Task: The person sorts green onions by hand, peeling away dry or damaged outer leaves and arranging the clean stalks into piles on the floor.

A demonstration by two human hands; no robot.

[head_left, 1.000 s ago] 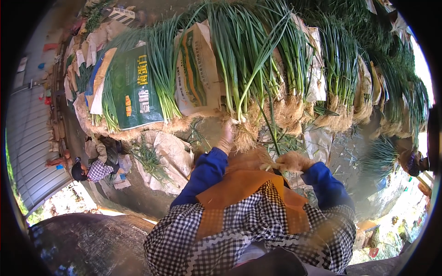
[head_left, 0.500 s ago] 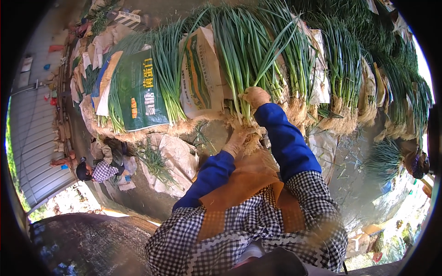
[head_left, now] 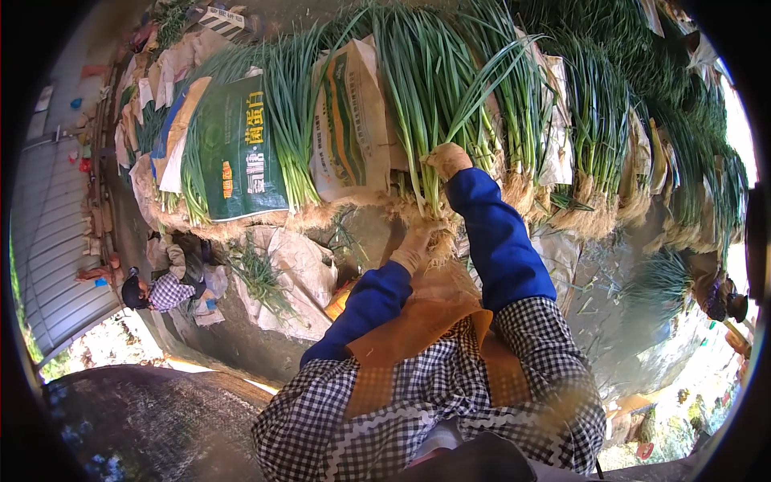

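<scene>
A bunch of green onions (head_left: pixel 418 132) with long leaves and pale hairy roots lies in front of me, roots toward me. My right hand (head_left: pixel 450 160), bare, is closed around its white stems a little above the roots. Lower down, my left hand (head_left: pixel 413 247) is closed at the root end, its fingertips partly hidden by the roots (head_left: pixel 441 243). Beneath them, an orange-brown apron (head_left: pixel 422 321) covers my lap. Just left of the bunch, a printed paper sack (head_left: pixel 351 120) lies between onion bundles.
More onion bundles (head_left: pixel 594 120) stand in a row to the right. On the left lies a green printed sack (head_left: pixel 241 149) over another bundle. Loose onions (head_left: pixel 261 277) rest on a pale sack (head_left: pixel 299 277). One person (head_left: pixel 165 281) works at far left, another (head_left: pixel 723 297) at far right.
My right hand has risen slightly on the stems, and my left hand stays at the roots. The whole view has shifted a little.
</scene>
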